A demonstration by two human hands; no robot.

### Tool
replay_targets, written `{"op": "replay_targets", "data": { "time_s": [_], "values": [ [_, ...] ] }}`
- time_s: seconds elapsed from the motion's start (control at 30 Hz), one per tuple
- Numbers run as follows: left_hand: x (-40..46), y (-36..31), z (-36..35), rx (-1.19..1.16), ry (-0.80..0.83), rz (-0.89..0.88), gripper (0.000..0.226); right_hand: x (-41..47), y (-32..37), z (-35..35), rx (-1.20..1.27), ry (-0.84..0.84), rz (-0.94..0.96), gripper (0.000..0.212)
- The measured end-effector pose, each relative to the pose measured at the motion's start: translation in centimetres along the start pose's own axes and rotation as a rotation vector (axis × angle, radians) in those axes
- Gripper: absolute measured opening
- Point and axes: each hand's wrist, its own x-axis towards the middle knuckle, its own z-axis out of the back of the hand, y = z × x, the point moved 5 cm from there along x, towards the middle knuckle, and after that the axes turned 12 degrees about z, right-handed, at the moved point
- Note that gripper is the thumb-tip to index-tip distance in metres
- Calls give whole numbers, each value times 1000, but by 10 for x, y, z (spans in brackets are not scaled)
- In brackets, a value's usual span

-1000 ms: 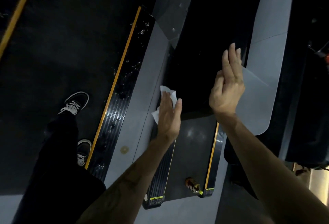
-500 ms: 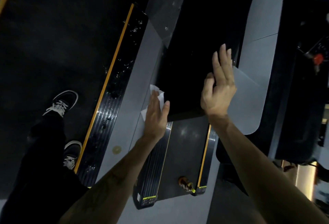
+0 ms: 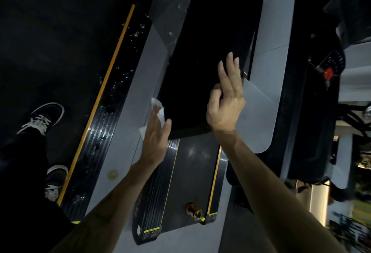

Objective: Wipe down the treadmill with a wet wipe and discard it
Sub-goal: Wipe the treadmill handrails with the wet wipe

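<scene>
**White wipe against the treadmill's dark panel**

White wet wipe (image 3: pixel 158 110) is lying under the flat, straight-fingered left hand (image 3: pixel 155 134), pressing on the left edge of the treadmill panel (image 3: pixel 202 72). Right hand (image 3: pixel 225 106) is hovering, holding nothing, thumb and forefinger touching, other fingers extended.

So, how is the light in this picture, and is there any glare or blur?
Head view: dim overall; the black panel loses all detail; small glare spots on the treadmill belt; the wet wipe under the left hand is brightest; the wide lens bends the edges.
</scene>
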Motion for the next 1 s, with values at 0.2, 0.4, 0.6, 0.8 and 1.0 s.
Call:
{"op": "replay_targets", "data": {
  "time_s": [0.2,0.4,0.6,0.8,1.0],
  "values": [
    [-5,-22,-5,24,65,-100,67,1,-1,0,8,-8,3,58],
    [5,-2,4,-41,20,128,78,1,1,0,1,-8,-3,58],
    [-34,2,3,-23,115,58,76,0,0,-1,-8,-18,0,58],
    [23,-10,7,-31,98,79,70,1,1,0,-4,-28,-10,58],
    [-22,-8,2,-46,145,86,83,1,2,0,3,-25,-3,58]
  ]
}}
